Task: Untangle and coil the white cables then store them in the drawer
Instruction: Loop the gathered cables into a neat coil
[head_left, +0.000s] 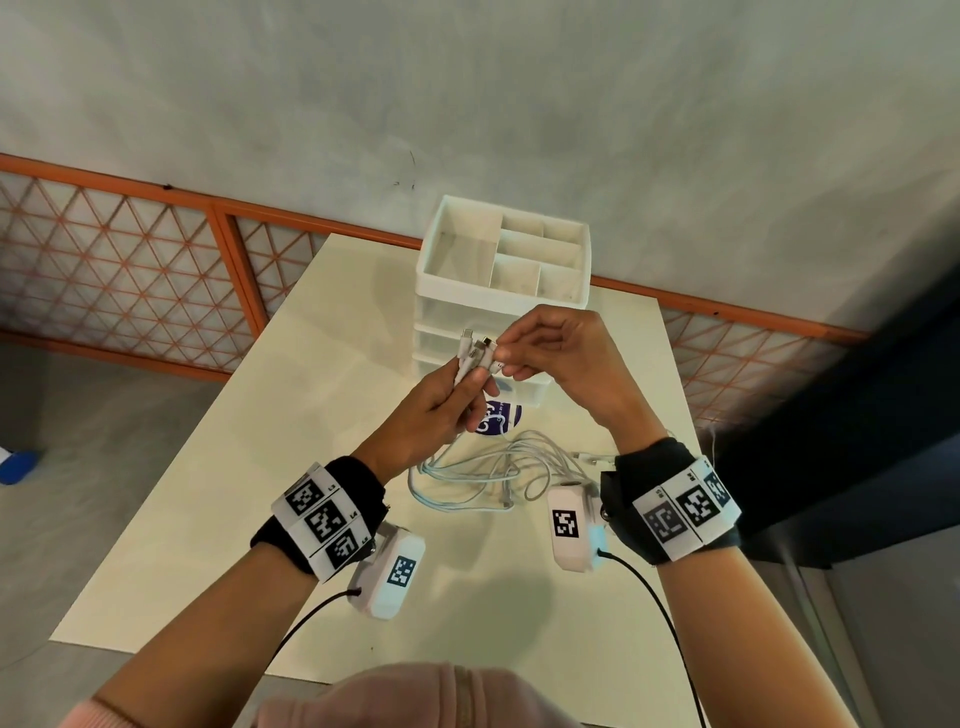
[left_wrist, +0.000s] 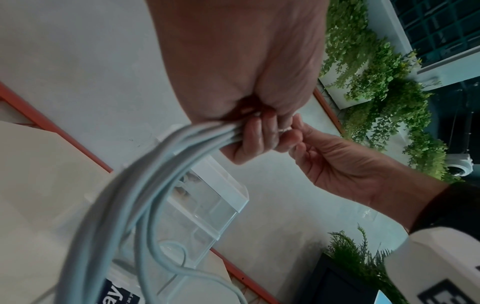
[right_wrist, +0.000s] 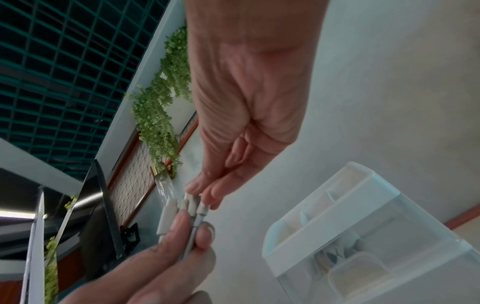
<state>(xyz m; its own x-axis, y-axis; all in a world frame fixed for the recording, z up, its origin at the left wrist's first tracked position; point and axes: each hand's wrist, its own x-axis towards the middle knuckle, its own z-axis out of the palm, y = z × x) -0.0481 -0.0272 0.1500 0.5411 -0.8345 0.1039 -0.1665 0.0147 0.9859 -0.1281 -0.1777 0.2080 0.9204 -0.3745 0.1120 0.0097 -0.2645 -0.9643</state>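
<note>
Gripping white cables (head_left: 470, 364) upright, plugs up, left hand (head_left: 431, 410); right hand (head_left: 561, 353) fingers pinching plugs.

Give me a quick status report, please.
Left hand grips white cables near plugs. Right hand pinches plug ends. Cables uncoiled on table; drawers shut.

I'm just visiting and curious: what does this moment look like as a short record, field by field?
Setting: a pale table against a grey wall
Left hand: grips a bunch of white cables just below their plug ends
Right hand: pinches the plug ends at the top of the bunch
Rest of cables: hang down to a loose tangle on the table
Drawer unit: white, behind the hands, top tray with open compartments
Drawers: appear closed in the head view
Stage: cables not yet coiled or stored
</note>
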